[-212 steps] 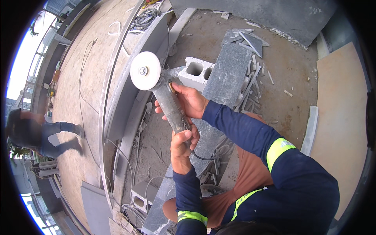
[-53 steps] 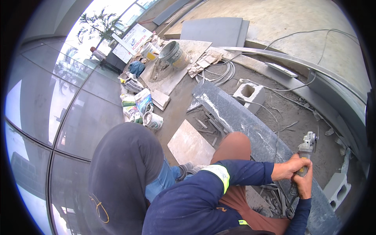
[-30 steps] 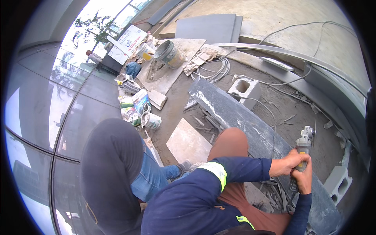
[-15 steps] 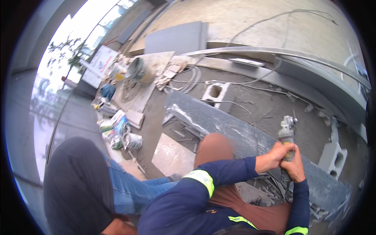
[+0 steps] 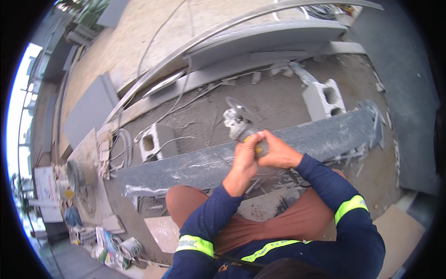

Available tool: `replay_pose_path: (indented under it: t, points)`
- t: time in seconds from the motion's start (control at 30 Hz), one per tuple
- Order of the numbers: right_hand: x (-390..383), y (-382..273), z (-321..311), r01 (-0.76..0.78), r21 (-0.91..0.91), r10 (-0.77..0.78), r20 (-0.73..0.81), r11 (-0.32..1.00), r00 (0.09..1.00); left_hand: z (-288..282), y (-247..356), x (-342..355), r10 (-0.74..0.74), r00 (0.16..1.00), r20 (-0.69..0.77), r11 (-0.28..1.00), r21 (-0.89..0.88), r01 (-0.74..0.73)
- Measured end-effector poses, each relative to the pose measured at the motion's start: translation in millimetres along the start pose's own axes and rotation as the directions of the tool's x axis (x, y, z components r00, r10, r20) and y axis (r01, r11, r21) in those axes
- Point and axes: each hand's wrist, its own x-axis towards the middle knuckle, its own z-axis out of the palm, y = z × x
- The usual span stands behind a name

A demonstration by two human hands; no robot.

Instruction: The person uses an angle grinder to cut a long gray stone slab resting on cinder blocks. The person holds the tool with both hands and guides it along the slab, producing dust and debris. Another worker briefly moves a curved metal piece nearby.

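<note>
My left hand [image 5: 245, 161] and my right hand [image 5: 280, 151] are both closed around the body of an angle grinder [image 5: 238, 128]. Its pale metal head points away from me, and a thin round disc [image 5: 239, 108] stands at its far end. The grinder is over the long dark grey stone slab [image 5: 195, 168], which stretches across in front of my knees; whether the disc touches anything I cannot tell. Whitish dust streaks the slab's surface, and its near left edge looks chipped.
Hollow concrete blocks [image 5: 324, 100] stand along the slab's far side. A looped cable [image 5: 121, 151], a bucket [image 5: 80, 174] and bags [image 5: 108, 249] lie to the left. Stone offcuts [image 5: 350, 156] litter the ground near the slab. A long metal strip [image 5: 204, 37] crosses behind.
My view has swung to the right, so the slab now runs nearly level and the co-worker at left is almost out of sight. Both hands still hold the angle grinder.
</note>
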Motion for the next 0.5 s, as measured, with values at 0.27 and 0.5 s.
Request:
replay_pose_path:
  t: [0.27, 0.5]
  points:
    - [-2, 9, 22, 0.14, 0.074, -0.139, -0.017, 0.987, 0.99, -12, -13, -7, -0.053, 0.996, -0.075, 0.997, -0.054, 0.049]
    - [-4, 9, 31, 0.091, 0.203, -0.086, -0.034, 0.975, 0.996, 0, -28, -3, 0.086, 0.989, -0.12, 0.99, -0.101, -0.099]
